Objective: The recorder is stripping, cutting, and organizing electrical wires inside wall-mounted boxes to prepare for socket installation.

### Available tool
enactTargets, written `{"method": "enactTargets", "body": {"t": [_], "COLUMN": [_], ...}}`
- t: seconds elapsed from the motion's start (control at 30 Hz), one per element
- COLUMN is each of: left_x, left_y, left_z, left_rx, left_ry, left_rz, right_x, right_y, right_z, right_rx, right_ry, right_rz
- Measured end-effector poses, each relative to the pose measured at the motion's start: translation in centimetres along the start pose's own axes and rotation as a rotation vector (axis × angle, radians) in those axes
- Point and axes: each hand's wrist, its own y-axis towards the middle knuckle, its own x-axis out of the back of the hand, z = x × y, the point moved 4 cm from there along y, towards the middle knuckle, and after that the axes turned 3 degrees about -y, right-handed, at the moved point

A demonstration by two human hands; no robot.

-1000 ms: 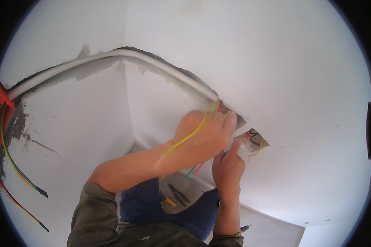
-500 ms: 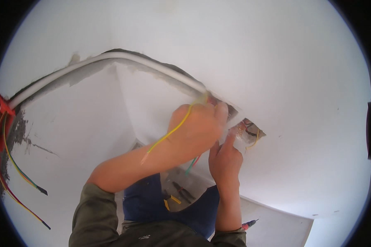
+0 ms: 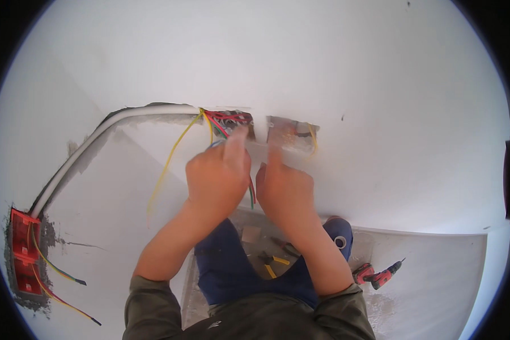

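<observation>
My left hand (image 3: 217,175), curled with index finger raised, is at the left wall opening (image 3: 232,118), among red, green and blue wires; its grip is hidden and blurred. A yellow wire (image 3: 178,144) hangs beside it. My right hand (image 3: 284,192) has its smeared index finger up at the right opening (image 3: 301,130), other fingers curled; whatever they hold is hidden. Red and green wire ends hang between my hands. A white conduit (image 3: 129,114) runs in a chiselled groove into the left opening.
Red double box (image 3: 26,236) with dangling wires sits in the wall at lower left. Below me are yellow-handled pliers (image 3: 272,264), a darker-handled tool (image 3: 282,245) and a red drill (image 3: 383,277), near my legs (image 3: 221,266) in blue trousers.
The view has swung, so the openings appear higher and further left. My left hand has drawn back slightly from the wires, leaving the yellow wire hanging free of my forearm.
</observation>
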Motion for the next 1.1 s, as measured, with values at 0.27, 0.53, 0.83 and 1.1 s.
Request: {"method": "enactTargets", "body": {"t": [0.27,0.53,0.83,1.1], "left_x": [2.3,1.9,2.0,1.4], "left_y": [1.9,2.3,2.5,2.5], "left_z": [0.5,1.1,0.5,0.2], "left_rx": [0.108,0.160,0.153,0.021], "left_ry": [-0.005,-0.080,0.005,0.055], "left_rz": [0.045,0.035,-0.015,-0.118], "right_x": [0.0,0.1,-0.1,-0.1], "right_y": [-0.2,0.1,0.1,-0.9], "right_z": [-0.4,-0.6,-1.0,-1.4], "right_rx": [0.070,0.084,0.051,-0.015], "right_ry": [-0.051,-0.042,-0.031,0.146], "right_rz": [-0.097,-0.207,-0.070,-0.001]}}
